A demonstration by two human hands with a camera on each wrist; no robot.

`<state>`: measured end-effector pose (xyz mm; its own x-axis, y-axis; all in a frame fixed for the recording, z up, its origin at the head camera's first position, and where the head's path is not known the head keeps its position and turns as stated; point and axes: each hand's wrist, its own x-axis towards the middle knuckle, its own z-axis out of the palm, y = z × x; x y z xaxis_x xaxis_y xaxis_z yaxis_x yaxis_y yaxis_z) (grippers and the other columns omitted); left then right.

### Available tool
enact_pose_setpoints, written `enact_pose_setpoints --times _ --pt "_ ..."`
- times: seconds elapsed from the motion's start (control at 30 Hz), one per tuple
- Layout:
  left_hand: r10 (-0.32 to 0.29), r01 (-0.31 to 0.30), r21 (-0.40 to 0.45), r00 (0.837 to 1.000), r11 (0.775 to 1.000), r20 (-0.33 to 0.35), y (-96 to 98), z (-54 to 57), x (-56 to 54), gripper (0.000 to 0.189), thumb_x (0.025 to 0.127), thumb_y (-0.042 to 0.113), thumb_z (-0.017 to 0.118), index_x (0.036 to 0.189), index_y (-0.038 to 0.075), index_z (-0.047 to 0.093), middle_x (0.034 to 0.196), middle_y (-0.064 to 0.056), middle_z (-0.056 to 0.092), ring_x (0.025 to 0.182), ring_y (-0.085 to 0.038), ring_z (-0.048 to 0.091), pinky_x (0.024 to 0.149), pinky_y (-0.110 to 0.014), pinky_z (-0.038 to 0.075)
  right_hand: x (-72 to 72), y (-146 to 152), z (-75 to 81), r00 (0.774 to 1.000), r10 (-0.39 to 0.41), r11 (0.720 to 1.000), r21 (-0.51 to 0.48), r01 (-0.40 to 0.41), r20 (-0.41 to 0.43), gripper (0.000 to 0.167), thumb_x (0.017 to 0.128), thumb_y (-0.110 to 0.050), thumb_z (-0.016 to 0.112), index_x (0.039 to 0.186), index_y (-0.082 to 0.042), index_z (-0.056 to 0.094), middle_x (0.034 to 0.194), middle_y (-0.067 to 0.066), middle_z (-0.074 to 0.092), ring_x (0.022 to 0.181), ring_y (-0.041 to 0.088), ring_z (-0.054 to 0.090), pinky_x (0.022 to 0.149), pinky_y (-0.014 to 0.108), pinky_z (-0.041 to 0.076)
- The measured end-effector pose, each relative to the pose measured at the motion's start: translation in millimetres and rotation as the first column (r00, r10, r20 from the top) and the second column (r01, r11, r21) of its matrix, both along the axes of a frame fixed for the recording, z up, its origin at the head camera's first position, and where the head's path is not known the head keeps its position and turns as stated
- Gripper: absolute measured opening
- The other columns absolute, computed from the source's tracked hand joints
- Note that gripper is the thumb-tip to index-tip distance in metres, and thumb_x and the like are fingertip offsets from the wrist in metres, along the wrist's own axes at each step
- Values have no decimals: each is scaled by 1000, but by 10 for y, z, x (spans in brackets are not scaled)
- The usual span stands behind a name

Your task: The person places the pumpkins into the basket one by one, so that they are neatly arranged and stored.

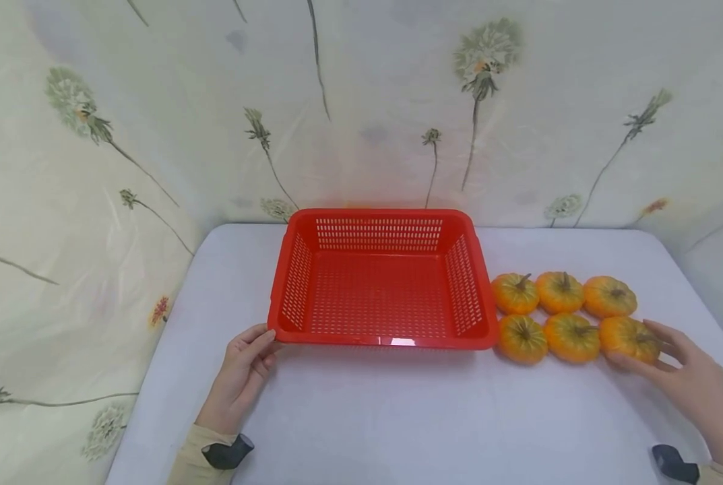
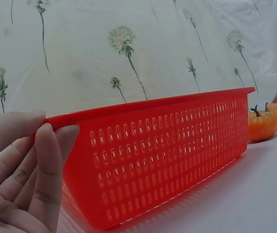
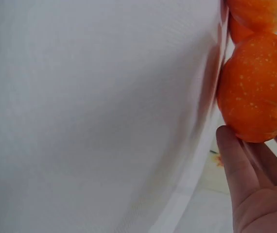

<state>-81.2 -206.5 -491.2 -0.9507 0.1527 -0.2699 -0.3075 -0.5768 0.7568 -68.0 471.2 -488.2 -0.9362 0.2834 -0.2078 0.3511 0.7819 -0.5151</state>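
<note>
A red plastic basket with slotted walls stands on the white table, with nothing inside it. My left hand pinches the rim at its near left corner; in the left wrist view the thumb lies over the rim and fingertips sit below it. Right of the basket, several orange pumpkins stand in two rows. My right hand holds the rightmost pumpkin of the near row, thumb on the near side and fingers on the far side. In the right wrist view, fingers touch that same pumpkin's orange skin.
The near row's leftmost pumpkin sits right beside the basket's right wall. Behind it stands the far row, with a pumpkin at its right end. A flower-patterned curtain hangs behind the white table and along its left side.
</note>
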Motion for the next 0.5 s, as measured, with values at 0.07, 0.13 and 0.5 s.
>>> enact_pose_setpoints --times 0.07,0.13,0.5 --pt "1 -1 -1 1000 1000 -14 -1 8 3 18 104 7 60 113 14 74 115 1 75 93 -8 72 66 -14 51 5 -9 25 1000 7 1000 -13 -7 -29 105 95 -54 69 162 2 12 164 39 14 138 70 23 94 83 34" --pt "1 -1 1 1000 1000 -25 -4 13 5 19 104 7 59 114 13 74 114 0 75 93 -8 72 66 -13 52 10 -26 46 998 17 1000 -10 -18 -57 102 96 -51 70 163 1 14 164 39 16 139 68 24 96 80 35" --pt "-7 6 -53 1000 999 -10 -19 24 5 17 104 9 61 114 15 74 108 1 78 83 -5 68 55 -10 45 -6 -180 202 991 20 1000 7 -19 -129 91 99 -45 67 164 -5 17 165 35 20 147 59 21 115 62 32"
